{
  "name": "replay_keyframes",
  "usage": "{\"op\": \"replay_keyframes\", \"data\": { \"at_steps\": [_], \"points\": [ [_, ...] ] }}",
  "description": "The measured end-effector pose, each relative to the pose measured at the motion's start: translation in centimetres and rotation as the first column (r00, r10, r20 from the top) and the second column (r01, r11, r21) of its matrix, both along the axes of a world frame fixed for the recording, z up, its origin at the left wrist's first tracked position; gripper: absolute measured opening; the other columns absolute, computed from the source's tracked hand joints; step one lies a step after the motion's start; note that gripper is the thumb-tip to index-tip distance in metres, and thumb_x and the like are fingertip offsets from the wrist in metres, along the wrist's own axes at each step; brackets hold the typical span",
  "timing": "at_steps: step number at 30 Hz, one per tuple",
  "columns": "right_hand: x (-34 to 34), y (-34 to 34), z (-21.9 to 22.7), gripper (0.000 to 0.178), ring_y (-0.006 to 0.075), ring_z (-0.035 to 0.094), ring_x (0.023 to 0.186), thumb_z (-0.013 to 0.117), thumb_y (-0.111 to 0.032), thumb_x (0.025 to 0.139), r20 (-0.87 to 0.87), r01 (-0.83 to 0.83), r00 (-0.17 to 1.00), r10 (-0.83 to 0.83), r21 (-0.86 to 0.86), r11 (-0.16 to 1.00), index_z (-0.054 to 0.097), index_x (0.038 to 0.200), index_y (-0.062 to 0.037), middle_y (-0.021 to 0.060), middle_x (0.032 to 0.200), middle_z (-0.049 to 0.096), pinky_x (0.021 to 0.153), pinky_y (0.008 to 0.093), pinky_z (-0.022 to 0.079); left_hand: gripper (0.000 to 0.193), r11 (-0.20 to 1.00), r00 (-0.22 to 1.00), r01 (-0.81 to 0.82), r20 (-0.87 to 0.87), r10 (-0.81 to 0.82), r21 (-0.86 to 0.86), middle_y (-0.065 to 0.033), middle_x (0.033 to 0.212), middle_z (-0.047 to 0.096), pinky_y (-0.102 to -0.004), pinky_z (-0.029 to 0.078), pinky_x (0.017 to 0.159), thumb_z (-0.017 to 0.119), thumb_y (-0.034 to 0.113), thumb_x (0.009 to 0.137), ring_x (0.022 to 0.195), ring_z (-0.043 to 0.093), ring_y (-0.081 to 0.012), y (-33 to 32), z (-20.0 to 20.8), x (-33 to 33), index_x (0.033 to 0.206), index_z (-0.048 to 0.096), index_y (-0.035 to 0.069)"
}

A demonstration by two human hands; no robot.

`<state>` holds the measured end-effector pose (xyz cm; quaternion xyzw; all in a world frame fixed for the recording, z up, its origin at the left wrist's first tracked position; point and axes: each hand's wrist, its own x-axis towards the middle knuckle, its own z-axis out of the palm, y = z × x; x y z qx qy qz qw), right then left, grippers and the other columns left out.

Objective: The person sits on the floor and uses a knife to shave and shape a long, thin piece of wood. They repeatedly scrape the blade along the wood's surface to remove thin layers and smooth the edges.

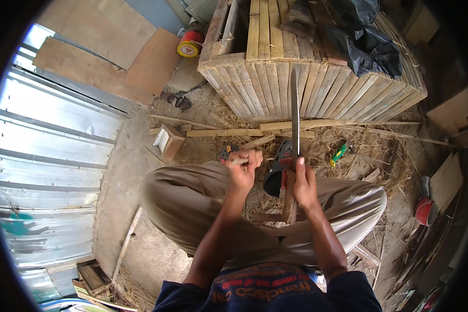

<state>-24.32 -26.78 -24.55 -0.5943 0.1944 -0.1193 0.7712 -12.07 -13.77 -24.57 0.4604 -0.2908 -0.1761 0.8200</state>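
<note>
My right hand (pixel 304 184) is closed around what looks like a machete (pixel 295 114). Its long, narrow metal blade points away from me, toward the slatted wooden crate. Below that hand a brown wooden piece (pixel 290 208) shows, probably the handle; where it joins the blade is hidden. To the left, apart from the blade, my left hand (pixel 243 169) is raised over my lap with its fingers curled in. Whether anything small is inside them I cannot make out. Dark clogs are on my feet, one clog (pixel 273 182) right beside the blade.
The bamboo-slatted crate (pixel 275 88) stands ahead, with black plastic (pixel 374 52) on top. A green-and-yellow tool (pixel 338 154) lies on straw to the right. Left are a small wooden block (pixel 169 144) and a corrugated metal wall (pixel 52 156). Wooden strips (pixel 229 133) cross the ground.
</note>
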Motion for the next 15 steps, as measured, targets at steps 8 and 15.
{"op": "replay_keyframes", "data": {
  "at_steps": [8, 15],
  "points": [
    [-2.5, 3.5, 10.5, 0.055, 0.0092, 0.054, 0.060, 0.037, -0.039, 0.106, 0.145, -0.194, 0.968, 0.207, -0.099, 0.976, 0.042, 0.142, 0.0021, 0.0054, 0.070, 0.056, 0.056, 0.0252, 0.045, 0.082, 0.983, 0.995, -0.088, 0.054, 0.080, 0.158, 0.0022, 0.054, 0.039, -0.0272, 0.024, 0.050, 0.037, 0.083, 0.084, 0.052, 0.033, -0.0094, 0.8, -1.2, -1.2, 0.058, 0.043, 0.006],
    [-1.8, 4.8, 9.9, 0.057, 0.0112, 0.052, 0.055, 0.035, -0.042, 0.107, -0.040, -0.187, 0.982, 0.185, -0.064, 0.980, 0.039, 0.145, 0.0001, 0.0074, 0.071, 0.056, 0.050, 0.0250, 0.045, 0.077, 0.981, 0.991, -0.119, -0.036, 0.125, 0.154, 0.0041, 0.052, 0.033, -0.0270, 0.021, 0.047, 0.046, 0.073, 0.091, 0.050, 0.029, -0.0069, -0.9, -4.2, -2.2, 0.055, 0.040, 0.005]
  ]
}}
